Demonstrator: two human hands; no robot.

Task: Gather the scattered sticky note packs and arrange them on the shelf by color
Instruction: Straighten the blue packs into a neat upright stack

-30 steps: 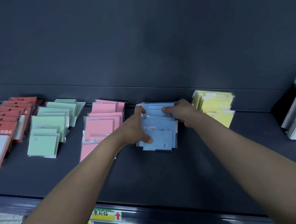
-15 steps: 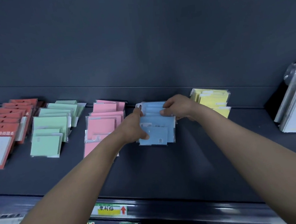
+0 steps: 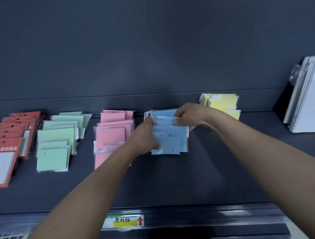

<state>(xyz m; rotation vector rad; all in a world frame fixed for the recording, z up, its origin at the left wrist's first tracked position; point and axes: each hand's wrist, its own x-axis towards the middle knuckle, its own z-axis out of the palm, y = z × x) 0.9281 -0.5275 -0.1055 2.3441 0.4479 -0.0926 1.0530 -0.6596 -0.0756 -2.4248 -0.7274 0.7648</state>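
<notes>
As they overlap, blue packs (image 3: 173, 144), clear-sleeved

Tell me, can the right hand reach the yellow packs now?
Probably yes. The right hand holds the blue packs; the yellow packs lie right beside it, nothing between. It must let go first.

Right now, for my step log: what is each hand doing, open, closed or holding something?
Left hand: closed, holding the left edge of the blue sticky note packs.
Right hand: closed, holding the same packs' far right side.

Both hands' fingers (image 3: 178, 120) grip the blue packs (image 3: 171, 143) on the shelf (image 3: 207, 172).
</notes>
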